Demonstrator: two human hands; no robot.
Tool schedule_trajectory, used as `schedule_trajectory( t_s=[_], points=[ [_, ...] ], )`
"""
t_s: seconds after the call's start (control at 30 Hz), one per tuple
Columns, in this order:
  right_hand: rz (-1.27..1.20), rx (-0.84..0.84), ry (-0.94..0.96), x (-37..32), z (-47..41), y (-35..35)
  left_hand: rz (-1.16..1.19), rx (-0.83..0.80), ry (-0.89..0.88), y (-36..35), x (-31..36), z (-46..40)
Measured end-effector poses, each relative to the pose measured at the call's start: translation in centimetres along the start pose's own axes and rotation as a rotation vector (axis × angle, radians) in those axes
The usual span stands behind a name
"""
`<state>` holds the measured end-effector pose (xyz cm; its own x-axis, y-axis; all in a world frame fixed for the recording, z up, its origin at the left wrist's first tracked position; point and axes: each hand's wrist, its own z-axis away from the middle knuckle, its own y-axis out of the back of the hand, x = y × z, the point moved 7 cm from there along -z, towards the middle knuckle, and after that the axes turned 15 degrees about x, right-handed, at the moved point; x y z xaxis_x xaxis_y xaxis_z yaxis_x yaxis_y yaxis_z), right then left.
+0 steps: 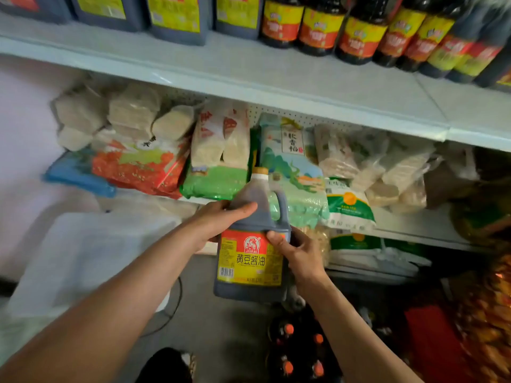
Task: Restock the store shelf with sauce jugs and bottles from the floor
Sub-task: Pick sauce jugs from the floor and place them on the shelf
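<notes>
I hold a dark sauce jug (250,261) with a red and yellow label and a white cap upright in the air, in front of the lower shelf. My left hand (218,221) grips its sloped shoulder from the left. My right hand (297,251) grips its right side just below the handle. On the upper shelf (276,76) stand several matching jugs (179,17) at the left and several dark sauce bottles (362,34) at the right. Below, on the floor, are several dark bottles with orange caps (302,349).
The lower shelf holds bags of rice and noodles (215,156) packed side by side. A white sack (91,255) lies at the left on the floor, with a black cable beside it. Red and orange packaging (470,322) fills the right side. My dark shoe (166,366) shows at the bottom.
</notes>
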<state>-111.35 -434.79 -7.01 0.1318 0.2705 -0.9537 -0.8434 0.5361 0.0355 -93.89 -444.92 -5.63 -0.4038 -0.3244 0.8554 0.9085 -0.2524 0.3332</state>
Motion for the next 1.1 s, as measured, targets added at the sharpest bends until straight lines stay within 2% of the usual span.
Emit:
schedule_trajectory(
  t_s=[0.13, 0.27, 0.37, 0.5, 0.6, 0.77, 0.9, 1.1],
  points=[
    [-0.022, -0.068, 0.146, -7.9, -0.2, -4.4, 0.034, 0.094, -0.124, 6.7, 6.8, 0.4],
    [-0.066, -0.104, 0.301, -15.1, -1.1, -10.1, 0.094, 0.09, -0.247, 13.6, 12.6, 0.0],
    [-0.118, -0.117, 0.375, -20.2, -2.0, -15.2, 0.069, 0.146, -0.324, 19.3, 16.3, -1.1],
    [-0.174, -0.169, 0.47, -25.3, -3.8, -22.2, 0.13, 0.191, -0.422, 26.4, 20.7, -4.3],
    [-0.217, -0.173, 0.543, -28.0, -5.8, -26.4, 0.086, 0.227, -0.526, 30.1, 23.7, -7.4],
    [-0.193, -0.11, 0.586, -30.8, -10.5, -30.4, 0.016, 0.265, -0.636, 33.2, 27.0, -13.0],
    [-0.155, -0.072, 0.587, -31.7, -14.2, -31.8, -0.016, 0.214, -0.715, 33.0, 28.8, -16.7],
    [-0.093, -0.042, 0.547, -31.0, -18.3, -32.4, 0.042, 0.161, -0.687, 32.3, 29.3, -21.1]
  ],
)
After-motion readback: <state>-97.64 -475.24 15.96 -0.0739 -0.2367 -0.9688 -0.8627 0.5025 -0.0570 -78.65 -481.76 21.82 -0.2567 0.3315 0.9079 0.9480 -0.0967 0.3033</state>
